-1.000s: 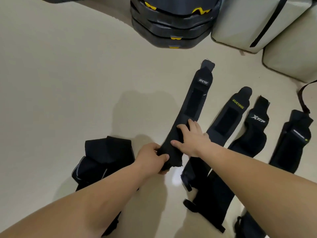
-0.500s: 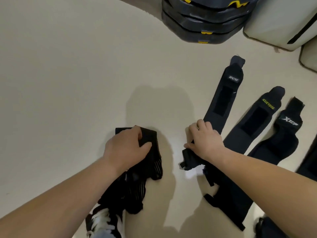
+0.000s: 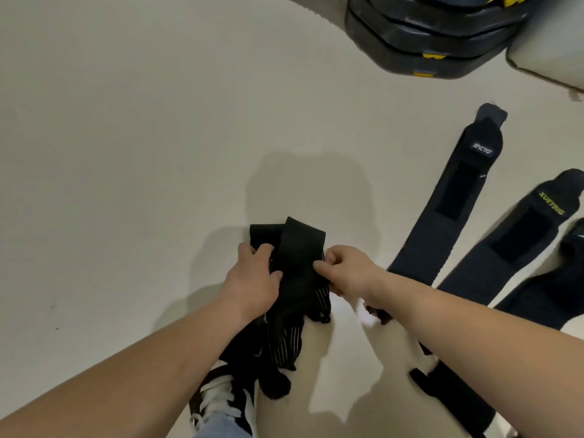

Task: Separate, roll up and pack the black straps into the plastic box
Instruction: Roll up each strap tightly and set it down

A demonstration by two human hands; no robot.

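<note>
On open floor [image 3: 126,184], left hand [image 3: 252,281] and right hand [image 3: 349,273] tight around the strap bundle [image 3: 298,248], opposite edges.

The right hand [image 3: 347,273] is off the flat strap [image 3: 452,197] it pressed half a second ago and now pinches the tangled black straps [image 3: 297,257] opposite the left hand [image 3: 252,279], whose fingers now curl round their other edge.

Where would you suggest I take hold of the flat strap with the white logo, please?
Probably its near end, pinched from the near right side. The white-logo strap lies flat and straight, pointing away, so that wide edge is closest; the far end narrows to a small tab. The right grip must first release the bundled strap.
</note>
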